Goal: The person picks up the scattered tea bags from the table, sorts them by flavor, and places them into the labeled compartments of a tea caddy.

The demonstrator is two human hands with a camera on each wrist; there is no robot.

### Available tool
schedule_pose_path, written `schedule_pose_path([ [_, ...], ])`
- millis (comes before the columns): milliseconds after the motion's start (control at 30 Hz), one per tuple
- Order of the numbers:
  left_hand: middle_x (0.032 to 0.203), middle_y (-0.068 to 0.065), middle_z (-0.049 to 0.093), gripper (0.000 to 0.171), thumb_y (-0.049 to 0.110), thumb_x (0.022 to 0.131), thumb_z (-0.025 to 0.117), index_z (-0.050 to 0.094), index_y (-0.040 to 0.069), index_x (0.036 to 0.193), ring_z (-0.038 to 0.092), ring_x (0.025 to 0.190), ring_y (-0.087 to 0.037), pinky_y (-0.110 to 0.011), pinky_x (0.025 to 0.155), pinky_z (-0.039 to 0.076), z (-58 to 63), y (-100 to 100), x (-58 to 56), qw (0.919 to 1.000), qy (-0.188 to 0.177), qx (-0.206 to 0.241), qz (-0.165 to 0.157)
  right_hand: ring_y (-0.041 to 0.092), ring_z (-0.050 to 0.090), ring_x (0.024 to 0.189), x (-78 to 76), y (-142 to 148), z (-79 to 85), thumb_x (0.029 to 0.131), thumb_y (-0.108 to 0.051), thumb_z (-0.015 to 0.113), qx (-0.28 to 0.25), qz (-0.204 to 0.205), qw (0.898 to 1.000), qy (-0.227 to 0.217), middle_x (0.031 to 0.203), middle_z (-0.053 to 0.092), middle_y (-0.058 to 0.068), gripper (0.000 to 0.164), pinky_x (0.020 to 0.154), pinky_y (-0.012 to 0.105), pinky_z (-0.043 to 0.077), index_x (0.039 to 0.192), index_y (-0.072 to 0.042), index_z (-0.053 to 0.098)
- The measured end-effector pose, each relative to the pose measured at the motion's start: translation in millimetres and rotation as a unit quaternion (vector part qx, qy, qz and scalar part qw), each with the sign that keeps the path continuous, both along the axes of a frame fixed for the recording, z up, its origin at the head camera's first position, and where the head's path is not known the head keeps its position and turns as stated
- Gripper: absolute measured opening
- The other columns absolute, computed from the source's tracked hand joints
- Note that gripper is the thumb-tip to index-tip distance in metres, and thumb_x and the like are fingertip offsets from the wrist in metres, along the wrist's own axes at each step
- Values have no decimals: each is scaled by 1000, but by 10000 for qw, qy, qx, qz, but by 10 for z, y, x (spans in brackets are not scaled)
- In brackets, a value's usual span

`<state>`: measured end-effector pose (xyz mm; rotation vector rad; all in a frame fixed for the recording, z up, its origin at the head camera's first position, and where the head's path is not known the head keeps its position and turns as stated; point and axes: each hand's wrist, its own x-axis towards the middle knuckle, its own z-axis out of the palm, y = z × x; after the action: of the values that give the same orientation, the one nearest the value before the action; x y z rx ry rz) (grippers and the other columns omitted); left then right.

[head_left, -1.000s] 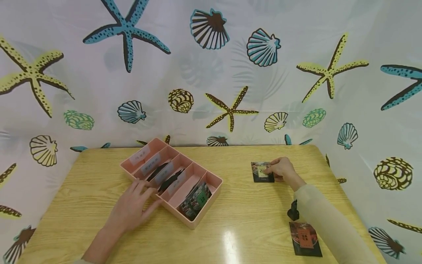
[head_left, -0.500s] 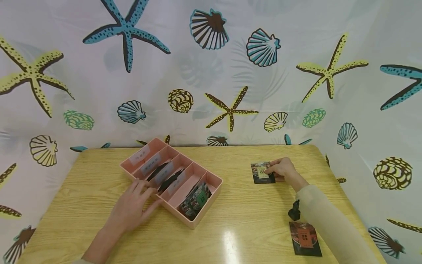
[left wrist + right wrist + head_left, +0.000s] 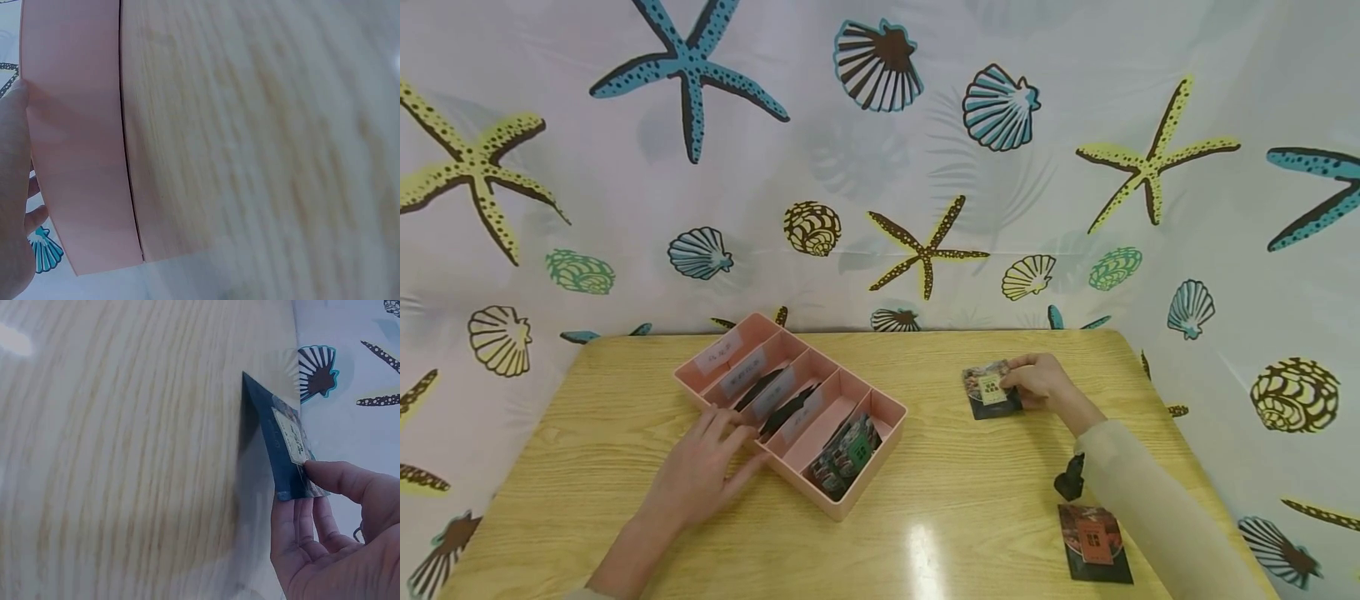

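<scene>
My right hand [image 3: 1043,382] pinches a dark square food sachet [image 3: 989,396] with a cream label, thumb on its printed face and fingers behind. In the right wrist view, the sachet [image 3: 279,439] is tilted up, its shadow falling on the tabletop. At the left, a pink divided box [image 3: 850,510] lies slanted across the table, with paper labels on its dividers. My left hand [image 3: 692,467] holds the box's near long side, fingers curled over the rim. In the left wrist view, the thumb reaches the rim of the box [image 3: 75,156].
Several green-labelled sachets [image 3: 850,457] stand in the box's nearest compartment, and dark packets [image 3: 786,410] in middle ones. A red-labelled sachet [image 3: 1096,543] lies at the table's [image 3: 947,475] right front. Beside my right sleeve is a small black object [image 3: 1069,478]. A patterned curtain [image 3: 820,158] encloses the table.
My right hand has shifted slightly left with the cream-labelled sachet, which has turned a little and tilted. My left hand and the box stay where they were.
</scene>
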<state>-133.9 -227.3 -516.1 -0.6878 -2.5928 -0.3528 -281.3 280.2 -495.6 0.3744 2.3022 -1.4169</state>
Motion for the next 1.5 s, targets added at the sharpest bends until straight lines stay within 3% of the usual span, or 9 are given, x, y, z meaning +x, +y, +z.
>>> schedule_pose_path([
  [100,113,-11,65,32,32,85,87,74,11,105,62,105,-29,-51,92,59,3,0,-1,10000,5,-1,-3,8,32,52,-8,-35,27,96,-8,72,-119,71,9999,40,63,51,-8,50,52,27,35,142,0,57],
  [267,113,-10,65,31,31,85,87,73,11,104,62,105,-29,-51,92,59,2,5,-2,10000,-45,-30,18,8,59,67,15,-131,110,99,-12,70,-64,299,9995,125,94,69,1,50,55,23,44,146,1,56],
  [367,113,-10,65,31,31,85,87,73,11,104,62,105,-29,-51,92,59,2,8,-1,10000,-71,-21,36,11,67,81,22,-215,172,100,-13,70,-122,315,9994,99,112,70,6,51,61,23,54,147,-1,54],
  [500,114,-10,65,31,31,86,87,74,11,105,62,106,-29,-51,93,59,5,10,-1,10000,-80,3,37,12,68,86,24,-322,245,99,-12,71,-338,294,9990,72,113,68,5,52,80,32,65,147,-1,52],
  [700,114,-10,65,31,32,86,86,74,11,105,62,107,-29,-51,93,59,3,8,-2,9999,-109,7,61,13,67,91,15,-467,324,99,-11,70,-586,410,9974,62,119,69,7,47,99,45,63,142,-1,52],
  [867,115,-10,65,30,32,87,86,74,11,105,62,107,-29,-51,93,59,-3,8,-6,9999,-142,6,67,17,68,97,2,-604,387,100,-9,69,-867,450,9952,31,122,67,8,37,107,51,58,134,-3,54],
  [1167,115,-10,65,31,32,88,85,74,11,106,62,108,-29,-52,94,59,1,9,-11,9999,-104,2,22,17,68,93,-46,-832,436,100,-6,69,-1249,427,9912,-52,115,69,5,29,97,45,64,126,-7,56],
  [1300,114,-10,65,30,32,87,85,74,10,105,62,108,-29,-52,94,59,-3,10,-16,9999,-107,17,17,18,68,98,-52,-951,478,100,-4,67,-1358,497,9895,-49,121,67,9,26,98,45,63,123,-7,55],
  [1500,114,-10,66,30,32,86,86,74,11,104,62,107,-29,-52,94,58,-9,5,-12,10000,-74,3,37,19,68,98,-76,-1136,521,100,-2,66,-1510,538,9870,-65,132,67,17,34,93,41,65,132,-3,54],
])
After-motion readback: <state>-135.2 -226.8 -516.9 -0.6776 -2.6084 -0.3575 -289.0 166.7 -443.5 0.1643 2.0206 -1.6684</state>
